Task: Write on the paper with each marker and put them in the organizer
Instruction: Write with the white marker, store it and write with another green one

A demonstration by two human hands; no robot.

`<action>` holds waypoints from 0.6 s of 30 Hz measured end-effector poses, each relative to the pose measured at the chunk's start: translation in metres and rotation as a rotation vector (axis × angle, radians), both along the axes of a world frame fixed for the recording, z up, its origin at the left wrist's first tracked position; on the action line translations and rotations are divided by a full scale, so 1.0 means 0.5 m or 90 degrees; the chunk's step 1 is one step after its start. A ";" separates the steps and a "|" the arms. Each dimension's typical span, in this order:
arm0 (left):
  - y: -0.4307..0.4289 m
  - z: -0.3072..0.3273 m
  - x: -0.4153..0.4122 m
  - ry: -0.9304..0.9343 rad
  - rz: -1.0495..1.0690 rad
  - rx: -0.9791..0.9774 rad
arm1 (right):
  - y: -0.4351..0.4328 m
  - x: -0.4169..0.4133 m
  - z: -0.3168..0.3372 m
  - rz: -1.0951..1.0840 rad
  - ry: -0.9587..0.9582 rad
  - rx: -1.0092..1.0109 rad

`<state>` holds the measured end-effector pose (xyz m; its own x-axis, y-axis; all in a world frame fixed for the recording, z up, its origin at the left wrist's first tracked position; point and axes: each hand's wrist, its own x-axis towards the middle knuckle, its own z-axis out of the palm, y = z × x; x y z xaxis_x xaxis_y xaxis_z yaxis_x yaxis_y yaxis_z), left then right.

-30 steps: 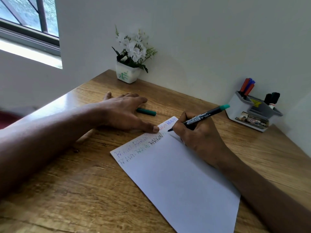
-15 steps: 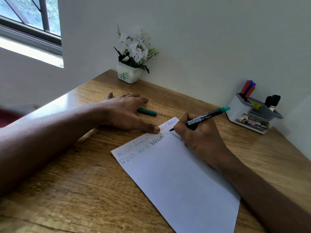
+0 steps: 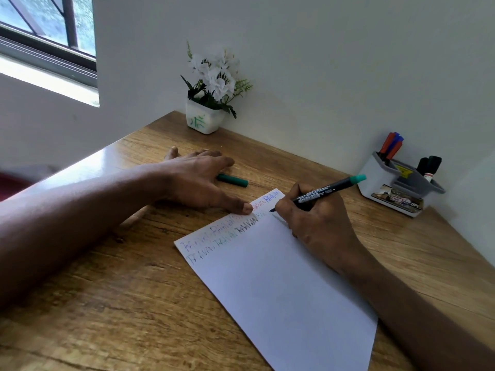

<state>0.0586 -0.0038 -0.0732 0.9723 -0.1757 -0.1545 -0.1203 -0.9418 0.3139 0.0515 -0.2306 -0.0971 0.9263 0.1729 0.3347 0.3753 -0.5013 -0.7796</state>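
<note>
Smooth white paper [image 3: 281, 277], its edge pressed by the flat left hand [image 3: 195, 178]; right hand [image 3: 318, 223] pinches a slim black marker [image 3: 324, 192].

Black marker [image 3: 321, 192] with teal end; green cap [image 3: 232, 180] left of it. White paper [image 3: 281, 285] bears blue, green, red and black lettering. Brown wood-grain surface [image 3: 120, 303]. Grey-and-white organizer [image 3: 375, 180]; white pot [image 3: 205, 123], green marks.

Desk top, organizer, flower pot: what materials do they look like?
Desk top: wood or wood-look laminate, glossy; grain lines and window glare.
Organizer: likely moulded plastic, matte grey-white.
Flower pot: glazed ceramic or plastic, white, smooth; can't tell which.
</note>
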 end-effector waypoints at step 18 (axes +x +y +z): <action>0.001 0.002 0.000 0.004 0.001 -0.008 | 0.002 -0.003 0.009 -0.019 0.051 0.017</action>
<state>0.0584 -0.0033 -0.0723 0.9716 -0.1755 -0.1587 -0.1161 -0.9380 0.3267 0.0502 -0.2294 -0.0926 0.9548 0.1372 0.2636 0.2967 -0.4903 -0.8195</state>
